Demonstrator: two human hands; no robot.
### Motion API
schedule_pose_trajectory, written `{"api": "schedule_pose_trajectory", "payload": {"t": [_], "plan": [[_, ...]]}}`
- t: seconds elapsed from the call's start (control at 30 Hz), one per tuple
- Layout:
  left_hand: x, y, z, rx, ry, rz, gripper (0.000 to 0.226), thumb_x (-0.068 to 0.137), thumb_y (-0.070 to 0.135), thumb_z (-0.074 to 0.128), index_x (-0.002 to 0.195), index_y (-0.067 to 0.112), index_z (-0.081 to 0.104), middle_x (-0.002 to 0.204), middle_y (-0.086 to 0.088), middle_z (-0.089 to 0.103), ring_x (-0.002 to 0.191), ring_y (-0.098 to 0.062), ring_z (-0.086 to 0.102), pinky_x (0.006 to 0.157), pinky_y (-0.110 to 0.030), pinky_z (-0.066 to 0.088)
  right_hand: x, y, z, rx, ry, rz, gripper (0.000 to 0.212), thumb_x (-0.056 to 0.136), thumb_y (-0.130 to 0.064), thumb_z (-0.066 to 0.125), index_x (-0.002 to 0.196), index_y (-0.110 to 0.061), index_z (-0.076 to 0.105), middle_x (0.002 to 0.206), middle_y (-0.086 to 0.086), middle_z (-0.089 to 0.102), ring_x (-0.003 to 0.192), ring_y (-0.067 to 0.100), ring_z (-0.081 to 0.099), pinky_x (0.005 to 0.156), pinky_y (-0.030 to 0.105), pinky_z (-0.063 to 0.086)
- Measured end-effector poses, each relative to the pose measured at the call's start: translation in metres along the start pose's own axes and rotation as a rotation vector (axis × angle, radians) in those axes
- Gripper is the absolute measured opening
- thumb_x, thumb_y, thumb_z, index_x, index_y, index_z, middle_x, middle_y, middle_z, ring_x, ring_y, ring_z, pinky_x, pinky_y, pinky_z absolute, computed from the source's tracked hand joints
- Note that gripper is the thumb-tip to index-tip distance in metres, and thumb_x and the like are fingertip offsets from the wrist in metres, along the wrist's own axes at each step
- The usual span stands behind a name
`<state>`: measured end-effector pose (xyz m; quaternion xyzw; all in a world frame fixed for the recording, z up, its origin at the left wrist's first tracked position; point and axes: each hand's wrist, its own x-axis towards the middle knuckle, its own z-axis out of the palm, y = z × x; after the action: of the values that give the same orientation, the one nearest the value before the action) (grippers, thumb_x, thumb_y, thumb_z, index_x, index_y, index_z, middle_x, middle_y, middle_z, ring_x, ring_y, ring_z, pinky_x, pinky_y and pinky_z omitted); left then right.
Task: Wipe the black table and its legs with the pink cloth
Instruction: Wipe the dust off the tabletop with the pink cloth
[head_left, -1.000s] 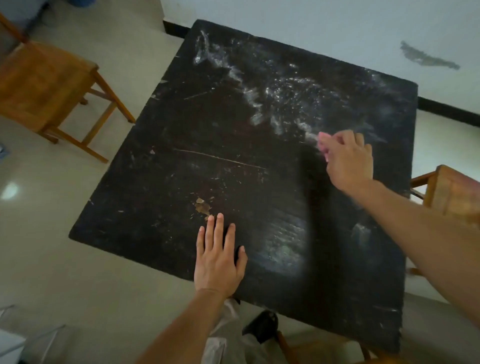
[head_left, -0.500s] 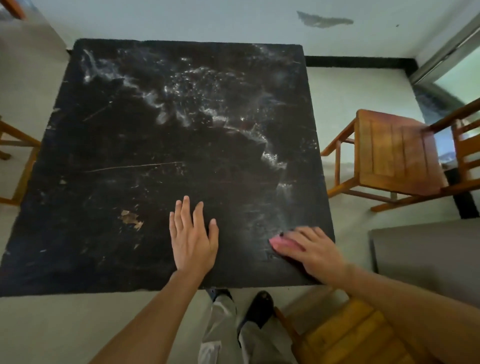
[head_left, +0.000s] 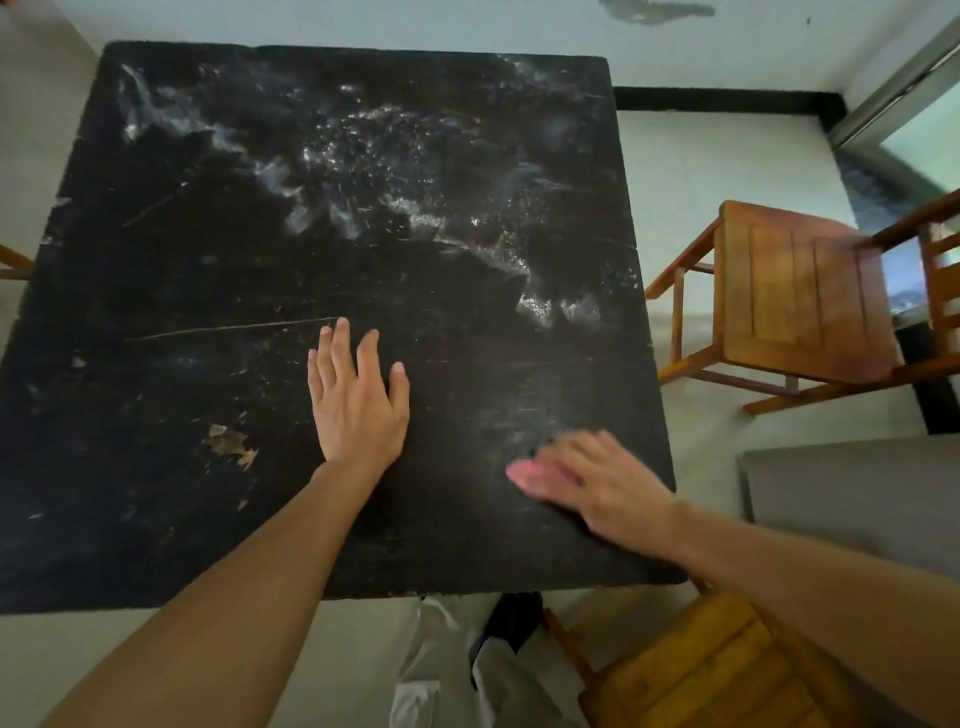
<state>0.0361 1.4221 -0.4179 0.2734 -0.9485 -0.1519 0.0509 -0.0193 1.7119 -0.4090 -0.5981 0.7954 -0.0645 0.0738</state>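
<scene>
**Dust band up and left of the cloth hand**

Right hand (head_left: 597, 483) pressed flat on the pink cloth (head_left: 524, 475), fingers spread over it, only a pink edge showing past the fingertips; blurred, so probably mid-stroke. Cloth pinned to the black table (head_left: 156, 441) in the near right corner, close to both the right edge and the near edge. Left hand (head_left: 356, 400) palm down and empty, fingers apart, braced near the middle of the top, beside the cloth hand but not touching it.

White dusty smear (head_left: 363, 197) running diagonally from the far left corner down toward the right edge, its nearest patch just beyond the cloth, the bulk farther up and to the left. Right hand clearly the nearer one to it. Likely next stroke: away from the body, along that diagonal.

Open tabletop ahead, nothing standing on it. Chipped patch (head_left: 228, 444) left of the braced hand. Wooden chair (head_left: 800, 296) off the right edge, another by the near corner, tightening access to the legs. Legs not visible.
</scene>
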Motion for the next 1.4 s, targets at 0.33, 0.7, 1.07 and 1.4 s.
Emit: {"api": "schedule_pose_trajectory", "payload": {"t": [0.33,0.7,1.07,1.4], "plan": [[0.072,-0.024,-0.003,-0.017,0.014,-0.089,0.048,0.099,0.032,0.041,0.140,0.008,0.036,0.155,-0.020,0.021,0.145,-0.036,0.012,0.119,-0.049,0.010,0.092,0.062,-0.053,0.243,0.358,0.839,0.032,0.099,-0.025,0.049,0.131,-0.025,0.055,0.116,0.002,0.050,0.098,0.015,0.049,0.077,0.027,0.046],[0.095,-0.039,-0.001,0.015,-0.066,-0.233,0.056,0.098,0.038,0.038,0.144,0.007,0.029,0.158,-0.018,0.013,0.147,-0.032,0.002,0.120,-0.047,0.005,0.140,0.084,-0.041,0.144,0.325,1.695,0.032,0.087,-0.011,0.063,0.116,-0.014,0.050,0.116,0.010,0.043,0.094,0.019,0.041,0.074,0.030,0.040],[0.099,-0.041,-0.003,0.022,-0.108,-0.236,0.057,0.097,0.035,0.042,0.145,0.006,0.029,0.158,-0.019,0.012,0.147,-0.033,0.002,0.119,-0.048,0.004,0.120,0.077,-0.052,0.268,0.433,1.743,0.036,0.090,-0.010,0.058,0.126,-0.014,0.055,0.122,0.012,0.048,0.113,0.028,0.049,0.100,0.045,0.043],[0.099,-0.044,0.002,0.049,-0.102,-0.224,0.057,0.096,0.035,0.043,0.144,0.008,0.029,0.157,-0.019,0.014,0.147,-0.033,0.003,0.119,-0.050,0.006,0.286,0.076,-0.052,0.337,0.381,1.215,0.031,0.093,-0.013,0.054,0.123,-0.022,0.058,0.120,0.008,0.052,0.110,0.026,0.047,0.097,0.037,0.036]]}}
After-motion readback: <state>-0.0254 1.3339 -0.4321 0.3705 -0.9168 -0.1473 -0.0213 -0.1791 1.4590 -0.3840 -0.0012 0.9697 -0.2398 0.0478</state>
